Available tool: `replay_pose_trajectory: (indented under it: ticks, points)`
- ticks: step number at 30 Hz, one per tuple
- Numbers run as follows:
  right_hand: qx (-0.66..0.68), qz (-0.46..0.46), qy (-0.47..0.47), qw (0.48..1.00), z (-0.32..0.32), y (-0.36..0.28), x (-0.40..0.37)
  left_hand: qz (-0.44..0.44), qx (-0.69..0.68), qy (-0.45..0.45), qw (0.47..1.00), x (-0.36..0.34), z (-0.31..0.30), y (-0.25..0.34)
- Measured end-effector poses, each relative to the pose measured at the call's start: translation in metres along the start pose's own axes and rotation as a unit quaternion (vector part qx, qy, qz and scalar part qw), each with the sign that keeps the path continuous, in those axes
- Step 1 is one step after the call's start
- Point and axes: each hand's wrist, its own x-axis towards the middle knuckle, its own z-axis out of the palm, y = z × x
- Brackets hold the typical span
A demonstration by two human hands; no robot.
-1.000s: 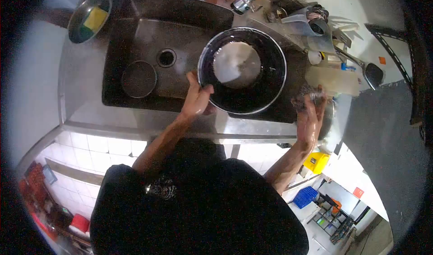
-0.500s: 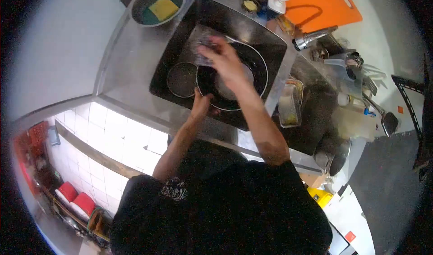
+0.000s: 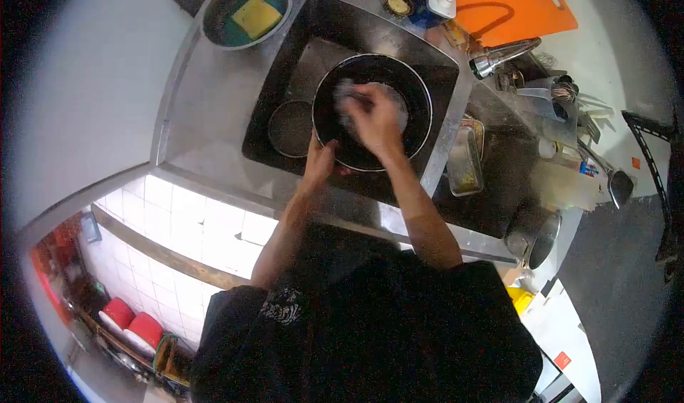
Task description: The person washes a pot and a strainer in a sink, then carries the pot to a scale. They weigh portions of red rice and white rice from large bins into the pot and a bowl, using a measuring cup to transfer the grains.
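Note:
A large dark round pot (image 3: 418,107) with a pale rim sits tilted in the steel sink (image 3: 303,68). My left hand (image 3: 320,162) grips its near-left rim, thumb over the edge. Inside the pot is my right hand (image 3: 379,122), fingers closed around a greyish scouring pad (image 3: 345,91), smeared by motion. A whitish patch shows on the pot's bottom beneath that hand. Just left of the pot, a round dark strainer-like disc (image 3: 291,129) lies on the sink floor.
At the upper left, a metal bowl (image 3: 206,24) holds a yellow sponge (image 3: 257,17). Right of the sink are a faucet head (image 3: 499,58), a rectangular metal tray (image 3: 464,164) and a steel pot (image 3: 541,239). An orange cutting board (image 3: 513,8) lies behind, near a white pump bottle (image 3: 442,3).
My right hand and the scouring pad have moved from over the pot's far-left edge down into the pot. The pot has shifted slightly and tilts more towards me; my left hand stays on its rim.

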Motion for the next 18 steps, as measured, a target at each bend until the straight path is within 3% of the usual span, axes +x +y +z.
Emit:
replay_pose_trajectory:
  ticks: [2,4,5,7,8,9,11,12,13,15,16,17,18]
  points:
    - [-0.047,0.053,0.042,0.997,-0.013,0.039,0.004,-0.014,0.027,-0.028,0.999,0.005,0.008,0.003]
    - [-0.05,0.2,0.115,0.972,-0.017,0.066,0.016,-0.033,0.087,-0.118,0.989,0.012,0.012,-0.003]
    - [-0.051,0.204,0.127,0.97,-0.015,0.068,0.009,-0.036,0.092,-0.13,0.987,0.025,0.014,-0.01]
    - [-0.15,0.01,0.027,0.988,-0.003,0.067,-0.012,0.101,0.111,-0.127,0.98,0.046,0.02,-0.021]
    - [-0.155,0.015,-0.023,0.988,-0.009,0.054,-0.022,0.07,0.063,-0.122,0.988,0.023,0.04,0.023]
    - [-0.157,0.011,-0.02,0.987,-0.018,0.057,-0.007,0.074,0.061,-0.125,0.988,0.03,0.043,0.021]
    - [-0.002,0.156,0.052,0.986,-0.031,0.074,0.021,0.122,0.181,-0.15,0.964,0.027,0.036,0.008]
    - [0.046,0.183,0.123,0.974,-0.028,0.084,0.029,0.121,0.186,-0.15,0.963,0.024,0.033,0.01]
    - [0.049,0.176,0.131,0.974,-0.025,0.079,0.025,0.134,0.187,-0.138,0.963,0.028,0.036,0.015]
    - [0.04,0.048,0.016,0.998,-0.017,0.065,0.0,0.15,0.181,-0.114,0.965,0.027,0.046,0.017]
    - [0.044,0.072,0.005,0.996,-0.014,0.078,0.007,0.214,0.208,-0.12,0.947,0.032,0.044,0.016]
    - [0.044,0.073,0.004,0.996,-0.025,0.062,0.016,0.214,0.208,-0.119,0.947,0.028,0.049,0.023]
    - [-0.117,-0.003,0.032,0.993,-0.037,0.047,0.019,0.228,0.328,-0.069,0.914,0.018,0.049,0.028]
